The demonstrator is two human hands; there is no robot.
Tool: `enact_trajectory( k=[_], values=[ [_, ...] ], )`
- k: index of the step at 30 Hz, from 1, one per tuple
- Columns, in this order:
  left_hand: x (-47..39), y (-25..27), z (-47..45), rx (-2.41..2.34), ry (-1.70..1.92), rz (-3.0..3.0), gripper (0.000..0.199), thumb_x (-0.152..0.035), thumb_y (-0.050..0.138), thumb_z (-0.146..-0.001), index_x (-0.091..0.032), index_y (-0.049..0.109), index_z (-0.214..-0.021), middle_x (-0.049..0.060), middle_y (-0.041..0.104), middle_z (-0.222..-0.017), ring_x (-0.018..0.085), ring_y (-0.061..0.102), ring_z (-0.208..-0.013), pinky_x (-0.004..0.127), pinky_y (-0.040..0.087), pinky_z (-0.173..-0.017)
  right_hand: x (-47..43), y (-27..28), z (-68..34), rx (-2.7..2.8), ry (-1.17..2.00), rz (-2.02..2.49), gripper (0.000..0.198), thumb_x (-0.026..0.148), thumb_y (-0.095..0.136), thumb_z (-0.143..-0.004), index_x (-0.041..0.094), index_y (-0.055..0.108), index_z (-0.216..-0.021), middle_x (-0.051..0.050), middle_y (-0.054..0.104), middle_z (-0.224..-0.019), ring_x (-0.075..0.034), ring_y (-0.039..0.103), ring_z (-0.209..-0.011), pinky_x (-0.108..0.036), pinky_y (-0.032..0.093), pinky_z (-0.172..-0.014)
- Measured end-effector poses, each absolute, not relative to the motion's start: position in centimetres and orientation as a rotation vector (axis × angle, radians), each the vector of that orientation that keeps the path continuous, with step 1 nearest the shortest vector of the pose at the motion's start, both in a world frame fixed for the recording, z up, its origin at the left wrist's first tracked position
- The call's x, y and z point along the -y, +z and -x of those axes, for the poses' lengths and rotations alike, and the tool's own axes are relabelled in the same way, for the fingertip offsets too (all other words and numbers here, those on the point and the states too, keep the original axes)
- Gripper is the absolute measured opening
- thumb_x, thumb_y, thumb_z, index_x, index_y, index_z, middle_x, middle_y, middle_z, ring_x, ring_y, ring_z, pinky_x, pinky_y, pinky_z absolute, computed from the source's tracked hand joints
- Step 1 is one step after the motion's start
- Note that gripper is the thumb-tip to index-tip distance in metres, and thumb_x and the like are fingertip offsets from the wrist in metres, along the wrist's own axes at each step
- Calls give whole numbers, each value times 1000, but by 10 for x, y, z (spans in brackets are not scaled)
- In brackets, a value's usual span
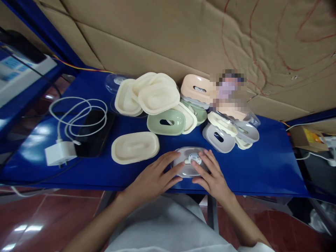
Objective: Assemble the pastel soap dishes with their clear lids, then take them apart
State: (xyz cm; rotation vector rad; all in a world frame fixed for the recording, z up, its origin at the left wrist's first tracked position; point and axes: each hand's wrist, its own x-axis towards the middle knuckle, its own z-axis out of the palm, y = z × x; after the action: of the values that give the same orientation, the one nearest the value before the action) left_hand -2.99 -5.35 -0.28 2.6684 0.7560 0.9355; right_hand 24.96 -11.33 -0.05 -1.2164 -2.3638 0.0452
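Observation:
A grey oval soap dish under a clear plastic lid (181, 170) lies at the front edge of the blue table, with a round label sticker (193, 158) on top. My left hand (154, 175) holds its left end, fingers over the lid and thumb at the near side. From the right, my right hand (211, 175) grips the other end, a fingertip touching the sticker. Left of the dish lies a single cream oval tray (135, 147). Just beyond are a green soap dish with a slot (153, 123) and several stacked cream trays (159, 96).
Grey slotted dishes (224, 143) and a peach dish (189, 82) are piled at the back right, near a blurred-out patch. A white charger (59, 154), coiled cable and black phone (90, 145) lie left. Cardboard (157, 38) lines the back of the table (257, 171).

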Motion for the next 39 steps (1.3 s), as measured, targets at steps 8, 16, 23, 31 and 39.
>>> enact_trajectory(
  k=[8, 16, 23, 31, 39],
  values=[
    [54, -7, 33, -754, 887, -2615, 26, -24, 69, -105, -16, 65, -129, 19, 64, -135, 31, 65, -132, 44, 64, -106, 117, -2, -249, 2424, 36, 1250, 76, 28, 78, -100, 30, 45, -168, -13, 49, -170, -35, 36, -165, -70, 35, -132],
    [61, -6, 33, -691, 842, -2679, 24, -25, 59, -111, -18, 67, -132, 17, 63, -142, 29, 67, -131, 42, 67, -99, 142, -4, -253, 2390, -60, 1353, 72, 32, 76, -101, 35, 46, -167, -10, 54, -166, -34, 46, -159, -61, 50, -126],
    [65, -5, 64, -1062, 969, -2712, 31, -21, 65, -107, -20, 67, -138, 16, 65, -144, 33, 65, -133, 56, 53, -116, 228, -13, -341, 1899, -451, 1989, 76, 36, 74, -99, 44, 44, -168, -10, 62, -155, -44, 64, -138, -64, 60, -109],
    [65, -18, 66, -1232, 914, -2731, 35, -22, 61, -108, -21, 66, -142, 12, 74, -138, 31, 68, -129, 55, 44, -121, 199, -28, -479, 1374, -927, 2355, 66, 62, 59, -103, 14, 68, -147, -25, 66, -144, -43, 62, -130, -57, 53, -103],
    [79, 8, 33, -732, 699, -2869, 46, -12, 54, -107, -25, 64, -150, 9, 64, -156, 25, 61, -144, 40, 56, -117, 139, -28, -478, 1235, -994, 2335, 69, 71, 60, -100, 24, 70, -149, -26, 68, -142, -52, 63, -125, -63, 51, -85]
  ],
)
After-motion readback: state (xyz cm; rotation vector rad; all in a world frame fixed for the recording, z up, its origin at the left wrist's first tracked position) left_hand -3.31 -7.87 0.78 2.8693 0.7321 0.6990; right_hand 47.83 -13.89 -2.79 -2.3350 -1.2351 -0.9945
